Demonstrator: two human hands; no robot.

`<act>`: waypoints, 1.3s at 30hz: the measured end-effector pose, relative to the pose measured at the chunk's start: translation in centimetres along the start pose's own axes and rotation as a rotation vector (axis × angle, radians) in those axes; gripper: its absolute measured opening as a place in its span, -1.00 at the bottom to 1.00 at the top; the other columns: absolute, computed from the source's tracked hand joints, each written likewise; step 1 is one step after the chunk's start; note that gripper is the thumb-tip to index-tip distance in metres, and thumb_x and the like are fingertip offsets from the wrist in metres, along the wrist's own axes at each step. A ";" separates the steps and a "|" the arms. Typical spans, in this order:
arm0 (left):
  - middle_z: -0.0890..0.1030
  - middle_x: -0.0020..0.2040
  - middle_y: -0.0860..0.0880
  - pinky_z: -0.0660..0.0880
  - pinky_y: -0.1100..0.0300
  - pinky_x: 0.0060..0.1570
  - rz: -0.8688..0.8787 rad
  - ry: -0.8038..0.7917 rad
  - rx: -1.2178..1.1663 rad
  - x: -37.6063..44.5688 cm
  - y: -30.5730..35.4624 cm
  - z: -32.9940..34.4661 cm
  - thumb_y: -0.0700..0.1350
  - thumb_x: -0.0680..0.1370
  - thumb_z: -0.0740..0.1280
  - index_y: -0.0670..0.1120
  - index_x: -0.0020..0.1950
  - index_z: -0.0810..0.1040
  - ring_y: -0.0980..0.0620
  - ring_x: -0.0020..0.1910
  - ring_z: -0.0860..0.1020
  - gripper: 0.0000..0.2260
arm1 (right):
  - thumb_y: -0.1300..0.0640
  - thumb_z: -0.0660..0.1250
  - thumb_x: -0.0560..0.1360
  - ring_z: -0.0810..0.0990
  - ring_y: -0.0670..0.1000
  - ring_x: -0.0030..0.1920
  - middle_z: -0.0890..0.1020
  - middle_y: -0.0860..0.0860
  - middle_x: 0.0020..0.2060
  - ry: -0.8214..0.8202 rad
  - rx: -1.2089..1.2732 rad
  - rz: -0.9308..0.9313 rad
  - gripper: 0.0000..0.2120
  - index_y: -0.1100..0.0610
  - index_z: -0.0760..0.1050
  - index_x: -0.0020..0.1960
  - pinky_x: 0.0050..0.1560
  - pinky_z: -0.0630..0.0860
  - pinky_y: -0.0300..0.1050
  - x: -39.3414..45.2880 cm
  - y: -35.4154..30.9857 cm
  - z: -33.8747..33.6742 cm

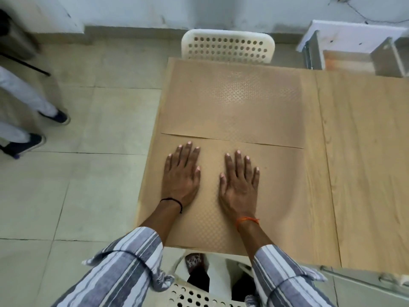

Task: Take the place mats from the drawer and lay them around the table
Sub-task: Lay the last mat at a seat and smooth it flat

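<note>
Both my hands lie flat on the near mat (272,196), fingers straight and spread, palms down — my left hand (182,173) toward its left side, my right hand (240,185) just beside it, closer to the middle. Neither has hold of anything; they only press the mat against the tabletop (363,165).

This near mat lies at my side of the tabletop, its near edge reaching the table's edge above the chair (194,295) in front of me. A second mat, the far mat (232,100), is laid beyond it in front of the white chair (228,48) opposite. The two meet in a line across the middle, and the far mat's edge seems to sit a little over the near one, though I cannot be sure which overlaps.

So I judge two places set, and the one under my hands is being smoothed down, nearly finished. The right stretch of the tabletop shows bare wood with no mat on it — if more places are wanted, they belong there. At the upper right stands a drawer unit (354,52) with what looks like an open drawer, but I cannot tell whether any mats are left inside. A person's legs (24,111) stand on the floor to the left, well apart from the table.
</note>
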State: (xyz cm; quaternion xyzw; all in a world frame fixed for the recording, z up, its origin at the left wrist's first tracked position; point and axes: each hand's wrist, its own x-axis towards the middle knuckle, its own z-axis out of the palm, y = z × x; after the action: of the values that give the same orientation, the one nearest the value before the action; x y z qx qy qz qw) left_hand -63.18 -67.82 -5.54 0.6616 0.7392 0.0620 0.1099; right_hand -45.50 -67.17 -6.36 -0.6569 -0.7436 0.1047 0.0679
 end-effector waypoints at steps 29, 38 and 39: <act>0.07 0.60 0.06 -0.01 -0.08 0.51 -0.342 0.047 -0.049 -11.1 -7.0 -0.6 -0.01 0.64 -0.01 0.08 0.59 0.04 -0.03 0.58 -0.01 -0.50 | -0.12 -0.02 0.60 0.00 0.17 0.59 0.04 0.06 0.60 -0.027 0.002 -0.002 -0.39 0.00 0.00 0.61 0.53 -0.06 0.28 -0.1 -0.2 -0.1; 0.07 0.60 0.05 0.02 -0.09 0.50 -0.331 0.051 -0.037 -11.1 -7.3 -0.4 -0.03 0.63 0.00 0.08 0.59 0.05 -0.05 0.58 0.02 -0.50 | -0.18 0.04 0.63 -0.08 0.13 0.60 0.00 0.07 0.61 -0.123 0.039 -0.263 -0.38 0.03 0.01 0.61 0.52 -0.02 0.26 -12.8 -10.1 2.2; 0.07 0.60 0.05 0.02 -0.09 0.50 -0.329 0.055 -0.038 -11.2 -7.3 -0.4 -0.02 0.63 0.00 0.08 0.59 0.05 -0.05 0.58 0.02 -0.50 | -0.17 0.06 0.63 -0.06 0.11 0.60 0.01 0.05 0.61 -0.122 0.044 -0.242 -0.39 0.01 0.03 0.61 0.52 -0.01 0.25 -13.2 -9.5 2.3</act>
State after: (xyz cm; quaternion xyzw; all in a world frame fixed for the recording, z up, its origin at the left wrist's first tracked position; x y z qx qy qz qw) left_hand -69.19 -79.75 -6.01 0.5274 0.8390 0.0750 0.1107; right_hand -53.52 -81.47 -5.76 -0.5534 -0.8175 0.1517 0.0492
